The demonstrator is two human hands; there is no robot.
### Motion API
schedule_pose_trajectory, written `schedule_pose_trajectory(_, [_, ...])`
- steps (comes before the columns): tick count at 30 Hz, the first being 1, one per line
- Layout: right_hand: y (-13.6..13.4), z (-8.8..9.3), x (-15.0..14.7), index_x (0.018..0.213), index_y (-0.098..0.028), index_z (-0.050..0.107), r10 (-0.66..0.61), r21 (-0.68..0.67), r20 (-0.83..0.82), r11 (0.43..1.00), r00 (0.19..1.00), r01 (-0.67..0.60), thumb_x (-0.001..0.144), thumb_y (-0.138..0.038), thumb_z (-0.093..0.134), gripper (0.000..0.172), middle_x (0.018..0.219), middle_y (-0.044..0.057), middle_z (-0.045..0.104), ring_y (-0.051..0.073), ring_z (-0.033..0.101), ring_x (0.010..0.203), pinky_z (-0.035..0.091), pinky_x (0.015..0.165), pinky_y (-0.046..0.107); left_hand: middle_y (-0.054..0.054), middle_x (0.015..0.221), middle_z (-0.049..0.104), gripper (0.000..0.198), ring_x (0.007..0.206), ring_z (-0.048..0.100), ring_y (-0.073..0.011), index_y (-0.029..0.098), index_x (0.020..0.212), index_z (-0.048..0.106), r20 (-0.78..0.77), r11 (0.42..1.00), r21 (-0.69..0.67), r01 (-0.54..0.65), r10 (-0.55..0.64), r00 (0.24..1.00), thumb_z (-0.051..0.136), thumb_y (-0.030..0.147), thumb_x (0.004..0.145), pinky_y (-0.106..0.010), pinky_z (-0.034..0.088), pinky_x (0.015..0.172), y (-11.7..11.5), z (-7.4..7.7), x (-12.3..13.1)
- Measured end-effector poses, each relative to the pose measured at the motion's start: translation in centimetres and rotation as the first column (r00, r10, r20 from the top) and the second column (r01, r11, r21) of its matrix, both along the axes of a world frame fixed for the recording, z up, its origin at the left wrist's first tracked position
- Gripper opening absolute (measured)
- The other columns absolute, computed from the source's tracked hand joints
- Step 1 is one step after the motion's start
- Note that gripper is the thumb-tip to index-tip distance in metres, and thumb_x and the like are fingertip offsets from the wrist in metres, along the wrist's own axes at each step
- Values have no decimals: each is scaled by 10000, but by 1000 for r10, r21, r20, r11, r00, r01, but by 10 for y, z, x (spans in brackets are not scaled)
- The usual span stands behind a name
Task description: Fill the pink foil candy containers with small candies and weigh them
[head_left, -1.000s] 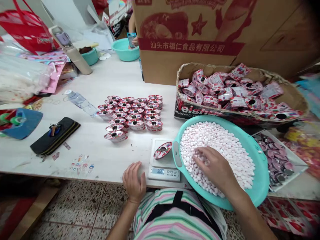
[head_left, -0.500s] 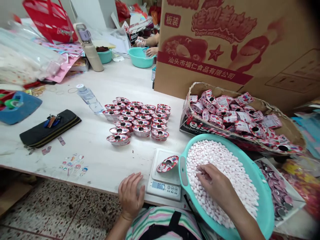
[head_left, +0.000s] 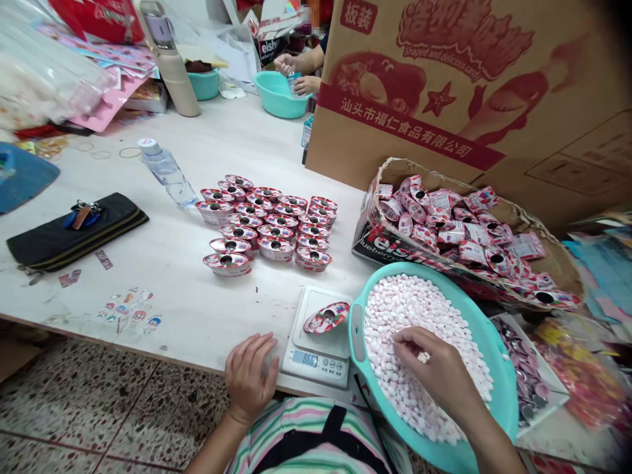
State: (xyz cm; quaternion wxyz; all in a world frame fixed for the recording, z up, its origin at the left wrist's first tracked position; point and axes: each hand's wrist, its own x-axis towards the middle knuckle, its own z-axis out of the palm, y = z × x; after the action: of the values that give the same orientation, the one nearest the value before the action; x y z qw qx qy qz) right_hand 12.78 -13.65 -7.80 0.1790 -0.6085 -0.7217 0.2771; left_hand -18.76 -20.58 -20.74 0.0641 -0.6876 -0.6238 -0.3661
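While right hand (head_left: 434,368) curls over white candies (head_left: 397,309) in teal basin (head_left: 508,401), cannot tell whether any are gripped. Left hand (head_left: 251,376) loosely open, palm down at bench (head_left: 187,309) edge, just beside scale (head_left: 309,341). One red-and-white pack (head_left: 316,324) on scale, near basin. Similar packs (head_left: 275,248) grouped in rows beyond scale; others heaped in open box (head_left: 380,247) beyond basin.

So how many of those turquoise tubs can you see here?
3: a large tub under the right hand, holding white pieces; a second tub across the table by another person's hands; and a small tub beside the tan bottle. More may be hidden behind the big carton.
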Motion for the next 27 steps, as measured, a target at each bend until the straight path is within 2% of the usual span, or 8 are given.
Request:
schedule_pose_trajectory(3, [1, 15, -17, 876, -244, 626, -9, 127, -114, 992, 993, 23, 857, -250, 587, 44, 887, 8, 638, 138, 581, 754, 471, 696, 268, -64, 1018, 711, 243, 1023, 606, -244, 210, 1057, 616, 1, 1000, -5, 0, 0, 1000, 532, 229, 830, -389, 388, 914, 0, 1, 1])
schedule_pose_trajectory(7, [12, 26, -57, 911, -237, 637, 126, 292, -219, 955, 968, -59, 853, -164, 583, 108, 895, 21, 646, 135, 584, 773, 477, 688, 263, -62, 1018, 710, 229, 1027, 607, -239, 211, 1044, 620, 6, 1000, -6, -6, 6, 1000, 532, 229, 833, -385, 386, 923, 0, 2, 2])
schedule_pose_trajectory(11, [23, 18, -89, 936, -222, 638, 239, 377, -237, 916, 942, -137, 860, -137, 559, 139, 895, 40, 656, 148, 600, 816, 492, 696, 272, -62, 1024, 709, 228, 1037, 602, -239, 210, 1044, 620, 9, 1000, -4, -12, 12, 1000, 538, 226, 832, -387, 385, 933, -1, 2, 2])
schedule_pose_trajectory(14, [28, 10, -99, 953, -224, 643, 270, 363, -206, 914, 941, -183, 877, -173, 531, 145, 908, 50, 659, 165, 611, 851, 504, 739, 296, -61, 1029, 709, 232, 1045, 602, -237, 213, 1047, 620, 16, 1000, -8, -15, 15, 1000, 537, 225, 831, -384, 386, 940, -3, 1, 2])
schedule_pose_trajectory(16, [29, 9, -99, 988, -225, 652, 268, 298, -132, 929, 954, -220, 876, -232, 540, 158, 919, 62, 647, 182, 610, 858, 503, 767, 325, -59, 1038, 708, 236, 1048, 604, -237, 219, 1049, 621, 18, 1000, -22, -15, 15, 1000, 537, 227, 828, -383, 386, 943, -3, 0, 2])
schedule_pose_trajectory(18, [28, 14, -95, 1011, -228, 660, 232, 248, -84, 947, 969, -205, 862, -292, 566, 187, 914, 70, 629, 195, 600, 855, 495, 768, 340, -56, 1041, 709, 237, 1048, 606, -238, 225, 1047, 621, 20, 999, -34, -13, 14, 1000, 542, 231, 823, -382, 388, 940, -4, 0, 1])
schedule_pose_trajectory(23, [17, 25, -64, 925, -231, 667, 61, 303, -117, 953, 991, -22, 853, -328, 586, 145, 872, 54, 633, 180, 576, 798, 464, 676, 302, -60, 1030, 709, 227, 1048, 607, -237, 226, 1033, 625, 31, 999, -40, -17, 19, 999, 533, 248, 827, -379, 380, 945, -4, -1, 1])
schedule_pose_trajectory(27, [5, 12, -22, 915, -220, 668, -134, 278, -42, 950, 990, 140, 861, -392, 559, 211, 895, 57, 658, 176, 569, 757, 455, 674, 301, -65, 1043, 700, 226, 1069, 588, -240, 219, 1042, 619, 50, 998, -57, -23, 26, 998, 531, 245, 835, -389, 374, 953, -4, 1, 4])
